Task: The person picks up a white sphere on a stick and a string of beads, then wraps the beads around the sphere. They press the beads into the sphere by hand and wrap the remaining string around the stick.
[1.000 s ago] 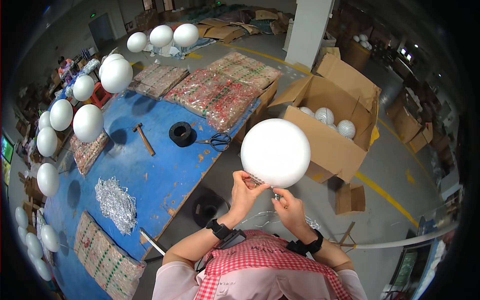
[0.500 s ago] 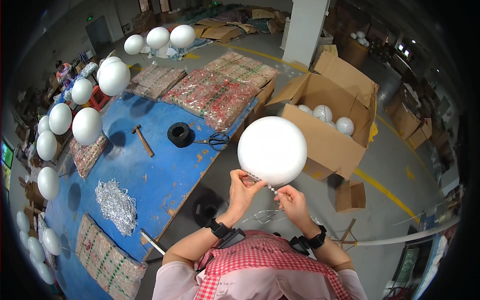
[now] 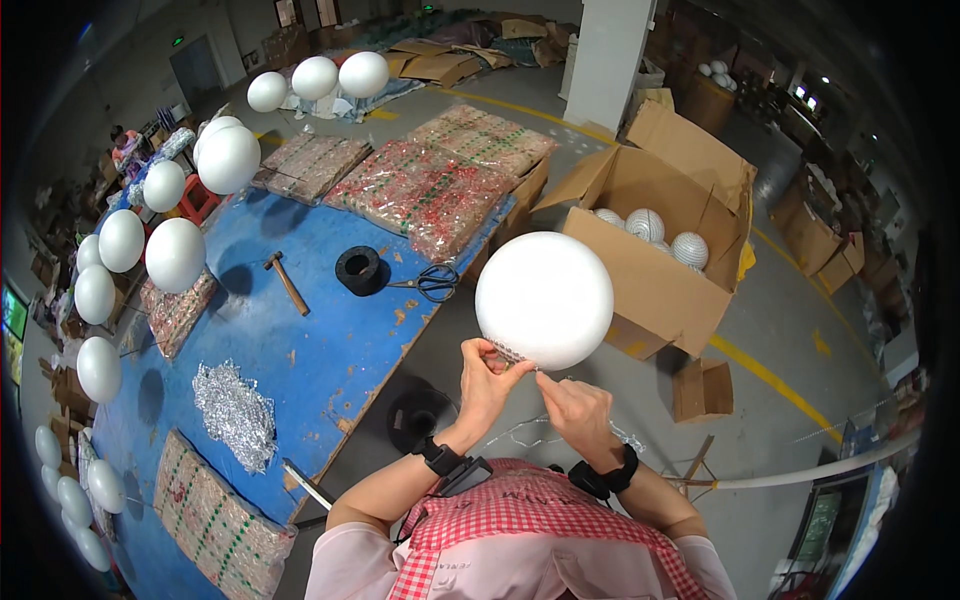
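A large white ball (image 3: 545,300) stands in front of me, just beyond the table's right edge. A short row of silver bead trim (image 3: 508,353) lies against its lower left side. My left hand (image 3: 485,388) is closed, thumb and fingers pinching the trim at the ball's underside. Close beside it, my right hand (image 3: 580,415) has curled fingers, with the index fingertip at the ball's lower edge by the left thumb. A loose bead strand (image 3: 525,432) hangs below the hands. The right fingers partly hide the strand where it meets the ball.
The blue table (image 3: 330,340) bears a hammer (image 3: 288,283), black tape roll (image 3: 361,270), scissors (image 3: 432,283), a silver strand heap (image 3: 235,415) and wrapped packs (image 3: 430,180). White balls (image 3: 175,255) stand along its left. An open carton (image 3: 650,285) holds silver-wound balls. A black reel (image 3: 418,415) sits below.
My right hand has moved up and left, from drawing the strand out to the side to bringing its index fingertip against the ball's edge. My left hand keeps its pinch.
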Action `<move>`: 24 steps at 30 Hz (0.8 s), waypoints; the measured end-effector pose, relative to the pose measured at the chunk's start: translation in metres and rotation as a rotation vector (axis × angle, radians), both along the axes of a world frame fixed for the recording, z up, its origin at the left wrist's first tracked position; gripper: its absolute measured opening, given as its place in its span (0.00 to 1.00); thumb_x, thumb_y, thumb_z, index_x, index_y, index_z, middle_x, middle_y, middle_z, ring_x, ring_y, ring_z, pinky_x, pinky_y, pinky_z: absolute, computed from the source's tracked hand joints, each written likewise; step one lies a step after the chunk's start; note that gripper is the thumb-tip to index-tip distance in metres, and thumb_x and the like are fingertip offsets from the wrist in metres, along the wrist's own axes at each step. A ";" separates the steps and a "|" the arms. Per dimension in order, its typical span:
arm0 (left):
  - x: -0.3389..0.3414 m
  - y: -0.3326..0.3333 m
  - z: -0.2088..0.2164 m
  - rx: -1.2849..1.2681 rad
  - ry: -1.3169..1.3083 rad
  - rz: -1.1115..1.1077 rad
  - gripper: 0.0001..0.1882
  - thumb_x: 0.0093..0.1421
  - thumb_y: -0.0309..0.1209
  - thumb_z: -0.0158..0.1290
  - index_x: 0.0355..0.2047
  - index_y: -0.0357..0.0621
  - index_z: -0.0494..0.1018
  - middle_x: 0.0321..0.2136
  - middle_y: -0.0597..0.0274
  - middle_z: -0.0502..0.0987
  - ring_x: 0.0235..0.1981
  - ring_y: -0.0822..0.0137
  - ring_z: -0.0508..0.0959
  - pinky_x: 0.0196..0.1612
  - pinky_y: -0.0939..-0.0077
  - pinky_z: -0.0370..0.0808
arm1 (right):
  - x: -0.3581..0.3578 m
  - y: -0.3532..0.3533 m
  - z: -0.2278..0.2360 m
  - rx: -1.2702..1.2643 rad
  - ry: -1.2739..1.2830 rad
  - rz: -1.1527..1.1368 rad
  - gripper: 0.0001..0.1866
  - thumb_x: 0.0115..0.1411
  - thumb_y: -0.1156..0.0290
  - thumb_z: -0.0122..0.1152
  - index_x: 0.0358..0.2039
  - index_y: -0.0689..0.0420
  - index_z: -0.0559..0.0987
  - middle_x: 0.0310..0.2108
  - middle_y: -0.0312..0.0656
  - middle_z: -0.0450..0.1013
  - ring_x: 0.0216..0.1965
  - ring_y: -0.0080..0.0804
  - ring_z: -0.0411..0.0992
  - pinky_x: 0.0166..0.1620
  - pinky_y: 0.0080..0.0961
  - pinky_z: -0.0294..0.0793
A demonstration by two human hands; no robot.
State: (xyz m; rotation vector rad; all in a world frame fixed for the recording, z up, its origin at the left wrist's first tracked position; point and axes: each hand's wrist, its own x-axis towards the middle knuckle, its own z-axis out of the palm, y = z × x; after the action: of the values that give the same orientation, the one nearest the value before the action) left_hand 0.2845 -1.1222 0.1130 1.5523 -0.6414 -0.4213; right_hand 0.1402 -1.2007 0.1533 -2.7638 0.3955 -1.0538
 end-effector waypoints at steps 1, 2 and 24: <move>0.000 0.000 0.001 0.006 -0.032 -0.004 0.31 0.46 0.35 0.67 0.39 0.39 0.57 0.30 0.61 0.69 0.28 0.73 0.70 0.33 0.79 0.72 | -0.001 0.000 0.001 -0.054 0.025 0.001 0.15 0.48 0.74 0.61 0.39 0.54 0.79 0.16 0.34 0.64 0.17 0.28 0.68 0.21 0.25 0.68; 0.001 0.000 0.001 0.013 -0.065 -0.007 0.28 0.49 0.31 0.65 0.39 0.39 0.56 0.30 0.61 0.70 0.28 0.75 0.72 0.33 0.82 0.72 | -0.001 -0.001 0.002 -0.107 0.050 0.003 0.16 0.47 0.76 0.60 0.39 0.53 0.79 0.16 0.34 0.63 0.17 0.28 0.67 0.21 0.24 0.67; 0.002 -0.001 -0.001 0.068 -0.068 -0.024 0.33 0.46 0.33 0.67 0.42 0.38 0.55 0.33 0.60 0.69 0.31 0.74 0.71 0.36 0.79 0.72 | -0.008 0.000 -0.019 0.450 -0.053 -0.090 0.08 0.53 0.77 0.59 0.35 0.60 0.75 0.26 0.44 0.73 0.23 0.40 0.74 0.26 0.30 0.72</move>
State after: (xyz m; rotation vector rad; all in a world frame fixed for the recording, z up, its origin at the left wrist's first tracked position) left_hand 0.2869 -1.1236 0.1116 1.6309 -0.7047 -0.4132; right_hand 0.1319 -1.2002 0.1347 -2.3334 0.6639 -0.9187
